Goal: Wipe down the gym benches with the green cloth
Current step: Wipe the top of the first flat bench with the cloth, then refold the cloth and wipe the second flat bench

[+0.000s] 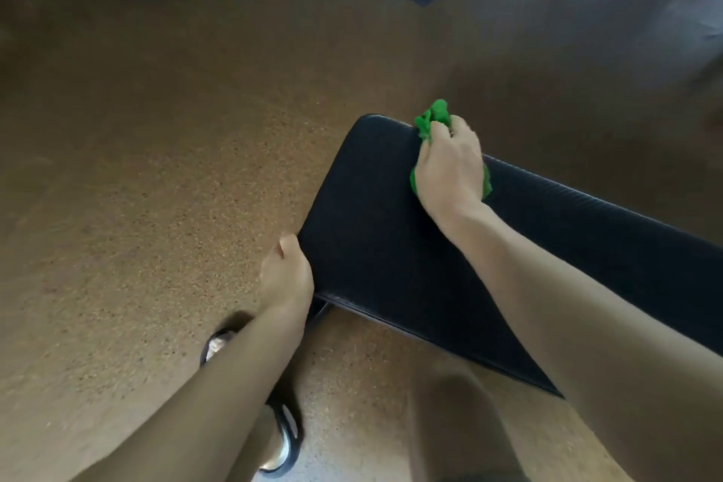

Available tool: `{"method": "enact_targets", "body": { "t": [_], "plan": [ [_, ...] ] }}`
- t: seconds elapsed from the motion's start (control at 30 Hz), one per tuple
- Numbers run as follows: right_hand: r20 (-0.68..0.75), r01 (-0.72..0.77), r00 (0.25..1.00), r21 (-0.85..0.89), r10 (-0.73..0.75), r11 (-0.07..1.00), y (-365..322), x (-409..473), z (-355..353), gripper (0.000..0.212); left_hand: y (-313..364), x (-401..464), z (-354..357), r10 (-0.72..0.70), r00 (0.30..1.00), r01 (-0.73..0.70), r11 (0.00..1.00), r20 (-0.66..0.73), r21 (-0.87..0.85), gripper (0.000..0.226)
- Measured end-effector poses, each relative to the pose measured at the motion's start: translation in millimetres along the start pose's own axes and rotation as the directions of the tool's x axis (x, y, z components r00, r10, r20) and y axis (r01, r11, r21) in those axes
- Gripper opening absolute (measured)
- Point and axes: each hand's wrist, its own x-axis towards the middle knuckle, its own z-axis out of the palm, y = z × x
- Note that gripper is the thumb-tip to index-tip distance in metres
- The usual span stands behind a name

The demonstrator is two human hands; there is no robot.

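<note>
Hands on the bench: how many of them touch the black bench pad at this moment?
2. The right hand presses the green cloth on the far edge of the bench pad. The left hand grips the pad's near left corner; its fingers are hidden underneath.

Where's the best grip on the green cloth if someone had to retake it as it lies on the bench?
Probably the bunched lobe of the green cloth sticking out past the right hand at the far edge of the bench. Come from above and the far side: it stands raised and crumpled, while the rest lies pressed flat under the palm.
</note>
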Motion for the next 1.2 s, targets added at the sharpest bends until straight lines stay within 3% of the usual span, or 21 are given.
{"method": "enact_targets", "body": {
  "t": [0.07,0.17,0.2,0.27,0.3,0.37,0.43,0.47,0.5,0.57,0.63,0.73,0.87,1.0,1.1,1.2],
  "plan": [
    [0.143,0.163,0.976,0.010,-0.163,0.987,-27,-12,8,0.038,15,1,-11,0.074,0.992,-0.090,0.982,0.097,0.165,0.049],
    [0.333,0.317,0.872,0.174,-0.358,0.932,-63,-32,0,0.044,54,3,-28,0.164,0.964,-0.197,0.969,0.207,0.148,0.051],
    [0.388,0.260,0.852,0.270,-0.352,0.927,-73,-38,-7,0.042,69,1,-32,0.182,0.958,-0.214,0.968,0.223,0.129,0.050],
    [0.517,-0.065,0.827,0.480,-0.222,0.875,-95,-45,-31,0.037,96,-6,-44,0.177,0.952,-0.202,0.976,0.250,0.079,0.051],
    [0.588,-0.299,0.801,0.554,-0.112,0.777,-108,-46,-47,0.032,108,-10,-51,0.145,0.949,-0.167,0.984,0.279,0.056,0.053],
    [0.731,-0.693,0.680,0.615,0.057,0.377,-135,-44,-82,0.026,135,-24,-70,0.068,0.932,-0.080,0.997,0.356,0.020,0.057],
    [0.853,-0.853,0.519,0.521,0.049,-0.042,-159,-34,-119,0.029,165,-41,-88,-0.021,0.906,0.009,1.000,0.422,0.029,0.051],
    [0.888,-0.875,0.459,0.453,0.003,-0.169,-170,-27,-142,0.036,183,-50,-100,-0.063,0.895,0.057,0.998,0.443,0.027,0.048],
    [0.905,-0.889,0.423,0.407,-0.042,-0.209,-186,-19,-168,0.040,204,-60,-113,-0.088,0.879,0.085,0.996,0.469,0.028,0.051],
    [0.911,-0.905,0.403,0.382,-0.090,-0.185,-204,-8,-198,0.038,229,-71,-126,-0.088,0.864,0.097,0.995,0.495,0.008,0.057],
    [0.911,-0.908,0.405,0.390,-0.084,-0.152,-230,14,-237,0.040,272,-84,-147,-0.083,0.878,0.096,0.995,0.471,-0.003,0.042],
    [0.893,-0.885,0.448,0.439,-0.032,-0.154,-277,42,-300,0.036,339,-109,-182,-0.066,0.871,0.079,0.997,0.487,-0.006,0.041],
    [0.862,-0.843,0.497,0.507,0.102,-0.181,-319,72,-355,0.028,414,-139,-216,-0.065,0.828,0.088,0.996,0.557,-0.015,0.071],
    [0.831,-0.800,0.537,0.556,0.143,-0.227,-330,95,-395,0.023,461,-164,-228,-0.053,0.799,0.018,0.998,0.599,0.065,0.035],
    [0.808,-0.775,0.566,0.589,0.162,-0.230,-329,109,-417,0.035,490,-182,-230,-0.011,0.805,-0.049,0.995,0.593,0.086,0.034],
    [0.822,-0.786,0.564,0.563,0.079,-0.254,-327,117,-432,0.048,512,-200,-230,-0.025,0.767,-0.027,0.997,0.641,0.070,0.031]
  ]
}}
